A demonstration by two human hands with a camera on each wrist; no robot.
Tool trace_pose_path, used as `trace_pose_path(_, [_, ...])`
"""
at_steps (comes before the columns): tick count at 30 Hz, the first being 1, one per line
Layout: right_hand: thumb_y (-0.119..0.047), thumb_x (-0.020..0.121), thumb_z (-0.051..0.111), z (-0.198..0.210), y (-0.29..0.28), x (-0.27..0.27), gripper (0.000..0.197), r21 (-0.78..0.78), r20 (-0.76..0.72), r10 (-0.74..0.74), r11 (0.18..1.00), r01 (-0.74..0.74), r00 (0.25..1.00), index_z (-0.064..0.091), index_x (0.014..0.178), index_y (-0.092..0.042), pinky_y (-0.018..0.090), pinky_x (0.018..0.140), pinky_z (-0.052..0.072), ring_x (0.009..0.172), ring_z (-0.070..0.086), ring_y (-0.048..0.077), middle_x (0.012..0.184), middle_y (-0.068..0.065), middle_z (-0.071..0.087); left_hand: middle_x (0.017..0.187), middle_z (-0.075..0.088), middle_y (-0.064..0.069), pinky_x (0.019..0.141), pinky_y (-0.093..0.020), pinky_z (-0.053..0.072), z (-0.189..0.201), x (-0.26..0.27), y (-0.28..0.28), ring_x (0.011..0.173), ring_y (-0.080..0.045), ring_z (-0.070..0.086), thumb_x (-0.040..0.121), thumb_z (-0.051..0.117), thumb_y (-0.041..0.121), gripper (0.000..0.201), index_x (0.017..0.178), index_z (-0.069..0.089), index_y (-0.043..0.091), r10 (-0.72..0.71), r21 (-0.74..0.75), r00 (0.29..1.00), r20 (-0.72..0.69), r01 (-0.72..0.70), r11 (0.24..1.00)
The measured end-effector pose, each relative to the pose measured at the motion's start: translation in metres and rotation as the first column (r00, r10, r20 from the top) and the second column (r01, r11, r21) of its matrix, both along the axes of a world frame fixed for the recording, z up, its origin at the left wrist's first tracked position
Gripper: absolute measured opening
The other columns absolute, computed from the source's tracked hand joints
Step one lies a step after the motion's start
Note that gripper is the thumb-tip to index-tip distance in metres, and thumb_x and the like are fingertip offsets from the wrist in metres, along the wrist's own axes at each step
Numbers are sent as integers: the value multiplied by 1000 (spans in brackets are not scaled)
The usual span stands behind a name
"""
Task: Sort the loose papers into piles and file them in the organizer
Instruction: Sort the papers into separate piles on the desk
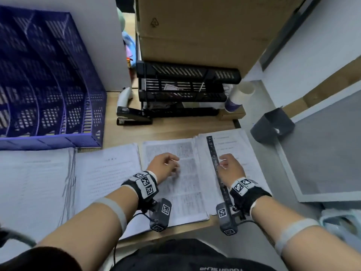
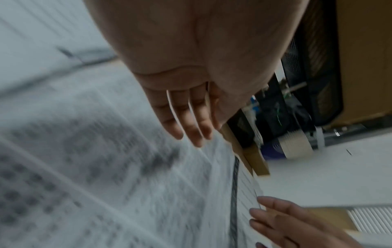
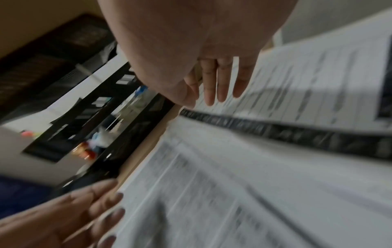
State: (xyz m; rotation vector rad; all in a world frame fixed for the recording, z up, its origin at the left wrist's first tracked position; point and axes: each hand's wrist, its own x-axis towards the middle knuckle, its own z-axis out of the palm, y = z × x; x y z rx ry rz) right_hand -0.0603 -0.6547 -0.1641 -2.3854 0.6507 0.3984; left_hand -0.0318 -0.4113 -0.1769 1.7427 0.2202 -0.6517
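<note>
Both hands low, left hand (image 1: 165,166) relaxed, right hand (image 1: 230,167) relaxed

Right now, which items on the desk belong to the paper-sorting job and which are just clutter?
Job:
- four paper piles, e.g. dense-print pile under left hand
- pile with dark strip under right hand
- blue organizer

Lying about:
- stapler
- black tray rack
- paper cup
- cardboard boxes

The desk (image 1: 172,130) is viewed steeply from overhead; printed pages (image 2: 131,176) (image 3: 222,193), toward twelve o'clock, are shared closely by both wrist views.
</note>
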Motion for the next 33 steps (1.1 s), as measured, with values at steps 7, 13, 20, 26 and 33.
trace_pose_path(7, [-8,88,48,-10,151,12,24,361,-51,418,854,-374,907,66,95,-22,27,88,51,90,67,14,90,-4,72,93,66,-4,88,-36,53,-10,-14,137,84,-24,63,89,56,6,18,95,64,20,363,287,908,209,-412,865])
trace_pose_path(13, [-5,87,56,-5,266,-6,17,531,-81,595,705,-470,800,65,93,-18,30,68,54,69,68,14,89,8,70,126,52,-20,98,-41,46,-6,-66,264,112,-38,56,80,64,11,45,124,57,13,546,651,807,223,-541,533])
trace_pose_path(20, [-13,91,57,-12,364,-33,23,615,-230,519,733,-291,823,59,114,-11,28,65,55,79,69,19,90,4,65,147,31,-8,110,-46,33,-8,-127,376,135,-32,31,83,57,21,57,139,43,16,553,838,833,-27,-283,466])
trace_pose_path(26, [-15,89,60,-28,419,-47,30,494,-296,404,840,-224,866,53,119,-13,33,64,58,77,68,25,112,11,63,143,39,-10,111,-39,34,-15,-140,419,130,-33,38,88,52,20,47,135,52,19,420,790,904,-79,-199,579])
trace_pose_path(33, [-28,83,65,-29,439,-52,17,112,-168,358,932,-343,918,56,92,-17,26,60,43,74,58,18,77,-2,60,119,55,-1,96,-37,51,-16,-137,434,109,-27,57,89,50,14,28,87,68,35,265,744,964,-30,-156,650])
